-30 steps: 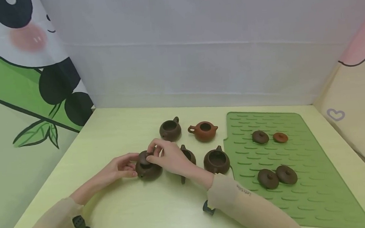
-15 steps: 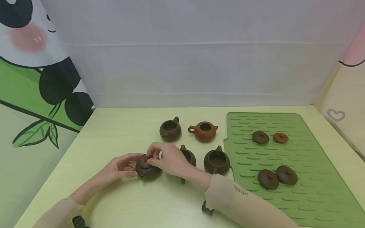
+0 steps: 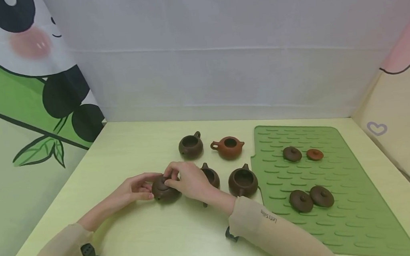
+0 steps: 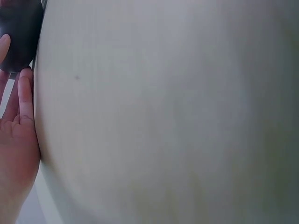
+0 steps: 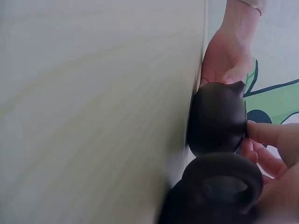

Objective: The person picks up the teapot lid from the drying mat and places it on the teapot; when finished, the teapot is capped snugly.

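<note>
Fingers of R hand [image 3: 191,180] pinch a round dark-brown clay-look lid [image 3: 161,182] atop a squat dark-brown clay-look teapot [image 3: 165,196], near left; L hand [image 3: 134,189] curls fingers & thumb round its left side. Seating unclear: if lid's tilted, letting go early may make it slide & chip. R wrist [image 3: 225,200] overhangs a lidless dark-brown round clay-look teapot [image 3: 215,181] just right; a low pull-back could tip it. Far reddish-brown clay-look teapot [image 3: 230,151] prob. safe.

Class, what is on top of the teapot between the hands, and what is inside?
A lid, held by the right hand, sits on the teapot. The inside is covered and cannot be seen.
</note>
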